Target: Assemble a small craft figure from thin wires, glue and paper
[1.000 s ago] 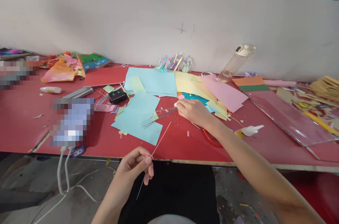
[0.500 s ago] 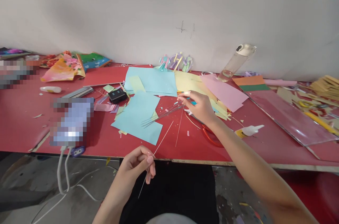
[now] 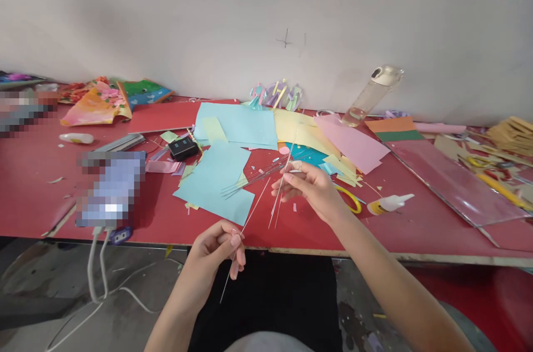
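Observation:
Low at the table's front edge, my left hand (image 3: 219, 252) pinches a thin straight wire (image 3: 256, 205) between thumb and fingers; it slants up to the right. My right hand (image 3: 310, 188) is closed on more thin wire (image 3: 273, 210) just above the table, right of centre. Its upper end points toward the yellow paper. I cannot tell how many strands it grips. Beside its fingers, several loose wires (image 3: 239, 186) lie across a light blue paper sheet (image 3: 208, 191). A yellow loop handle (image 3: 355, 202) shows under my right wrist.
A glue bottle (image 3: 387, 204) lies to the right, and a tilted clear water bottle (image 3: 370, 96) leans on the partition. Pink paper (image 3: 358, 144), small paper figures (image 3: 277, 94), a black box (image 3: 184, 149) and a cabled phone (image 3: 114, 188) are around the red table (image 3: 316, 241).
My right hand has drawn back from the loose wires toward me and now holds wire upright. A yellow handle has come into view beneath it. My left hand is almost still with its wire.

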`<state>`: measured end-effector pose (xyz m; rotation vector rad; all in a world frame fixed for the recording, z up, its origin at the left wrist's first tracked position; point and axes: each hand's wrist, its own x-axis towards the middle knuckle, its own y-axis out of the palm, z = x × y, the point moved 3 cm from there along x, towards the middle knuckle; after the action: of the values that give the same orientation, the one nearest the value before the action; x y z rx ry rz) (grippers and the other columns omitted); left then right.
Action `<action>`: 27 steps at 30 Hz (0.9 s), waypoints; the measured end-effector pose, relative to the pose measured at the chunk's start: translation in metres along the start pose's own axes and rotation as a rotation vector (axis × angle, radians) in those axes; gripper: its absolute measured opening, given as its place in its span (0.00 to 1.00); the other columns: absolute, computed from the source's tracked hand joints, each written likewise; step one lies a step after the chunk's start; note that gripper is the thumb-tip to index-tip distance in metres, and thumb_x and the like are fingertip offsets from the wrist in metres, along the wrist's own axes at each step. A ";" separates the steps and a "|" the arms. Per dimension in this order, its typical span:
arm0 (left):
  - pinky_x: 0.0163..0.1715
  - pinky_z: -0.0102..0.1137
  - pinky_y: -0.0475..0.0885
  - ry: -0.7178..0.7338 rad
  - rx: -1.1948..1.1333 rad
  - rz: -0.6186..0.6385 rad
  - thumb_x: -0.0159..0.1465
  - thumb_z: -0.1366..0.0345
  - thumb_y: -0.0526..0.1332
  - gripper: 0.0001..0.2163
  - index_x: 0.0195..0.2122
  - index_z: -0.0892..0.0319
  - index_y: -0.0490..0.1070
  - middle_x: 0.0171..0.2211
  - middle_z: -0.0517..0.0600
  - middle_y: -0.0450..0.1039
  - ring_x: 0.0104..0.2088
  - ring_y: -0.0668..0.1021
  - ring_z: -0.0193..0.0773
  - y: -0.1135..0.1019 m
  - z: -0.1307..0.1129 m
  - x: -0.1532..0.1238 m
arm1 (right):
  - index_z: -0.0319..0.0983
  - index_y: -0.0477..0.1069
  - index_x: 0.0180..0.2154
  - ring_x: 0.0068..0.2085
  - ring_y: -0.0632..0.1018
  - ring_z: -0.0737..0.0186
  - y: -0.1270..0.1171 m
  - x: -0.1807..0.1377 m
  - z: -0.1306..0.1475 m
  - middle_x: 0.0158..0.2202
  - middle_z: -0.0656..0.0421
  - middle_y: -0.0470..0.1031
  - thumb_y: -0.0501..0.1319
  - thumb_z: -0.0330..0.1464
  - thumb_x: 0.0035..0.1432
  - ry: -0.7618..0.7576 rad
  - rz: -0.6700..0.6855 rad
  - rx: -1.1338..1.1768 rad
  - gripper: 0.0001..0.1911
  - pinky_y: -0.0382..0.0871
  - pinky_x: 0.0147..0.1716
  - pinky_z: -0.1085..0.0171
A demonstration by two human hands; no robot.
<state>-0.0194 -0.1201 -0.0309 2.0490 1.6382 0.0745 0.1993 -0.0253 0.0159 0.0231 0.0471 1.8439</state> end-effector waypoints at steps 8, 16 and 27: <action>0.28 0.27 0.68 0.023 -0.065 -0.035 0.62 0.57 0.68 0.13 0.32 0.60 0.68 0.20 0.44 0.73 0.21 0.72 0.31 0.017 -0.004 0.016 | 0.39 0.67 0.35 0.34 0.84 0.58 0.019 -0.019 -0.005 0.33 0.54 0.82 0.62 0.37 0.63 0.007 0.025 -0.055 0.09 0.78 0.25 0.67; 0.37 0.28 0.69 0.061 -0.002 -0.030 0.64 0.58 0.66 0.11 0.32 0.60 0.69 0.21 0.46 0.75 0.27 0.75 0.33 0.028 -0.007 0.018 | 0.39 0.69 0.35 0.35 0.84 0.57 0.023 -0.026 -0.008 0.32 0.55 0.81 0.63 0.37 0.62 0.028 -0.017 -0.067 0.08 0.78 0.24 0.67; 0.39 0.30 0.71 0.101 -0.106 0.095 0.67 0.62 0.64 0.08 0.34 0.59 0.70 0.22 0.45 0.76 0.27 0.75 0.32 0.034 -0.005 0.023 | 0.39 0.71 0.36 0.34 0.83 0.60 0.026 -0.027 -0.020 0.32 0.57 0.81 0.65 0.36 0.60 0.000 -0.078 0.081 0.07 0.79 0.33 0.63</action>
<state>0.0153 -0.1013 -0.0184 2.0707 1.5604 0.2952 0.1811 -0.0582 -0.0024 0.0768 0.1218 1.7629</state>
